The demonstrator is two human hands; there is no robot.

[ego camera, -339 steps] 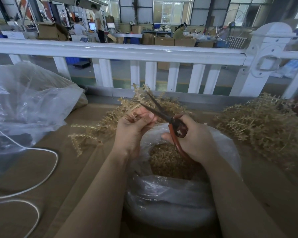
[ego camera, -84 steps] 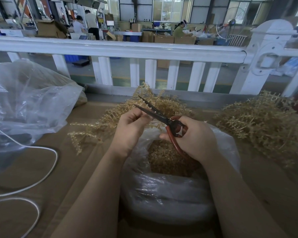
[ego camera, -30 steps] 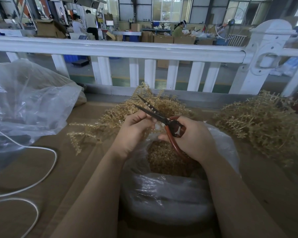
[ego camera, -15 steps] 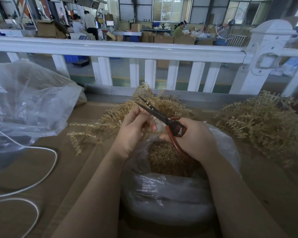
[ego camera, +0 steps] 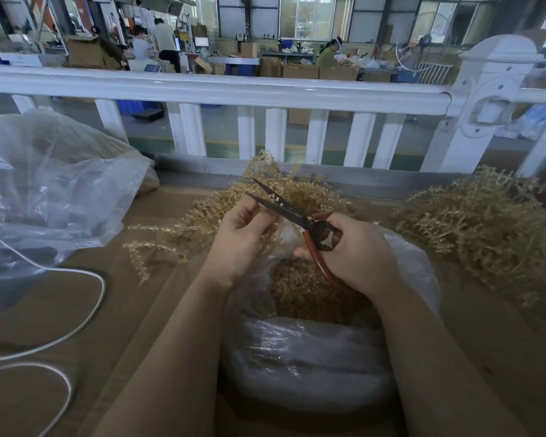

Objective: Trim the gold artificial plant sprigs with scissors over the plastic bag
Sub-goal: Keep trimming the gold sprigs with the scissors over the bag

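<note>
The sprig sits pinched in your left hand, fingers curled on it, above the open plastic bag. Your right hand grips the scissors by the red handles, blades slightly apart. Feed the stem deep between the blades and keep fingertips back. Loose sprig piles lie beyond and right; a white cable lies well left.

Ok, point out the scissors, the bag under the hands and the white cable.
scissors [ego camera: 284,209], head view, on the lower blade.
bag [ego camera: 303,361], head view, on its front wall.
cable [ego camera: 92,305], head view, on its bend.
</note>
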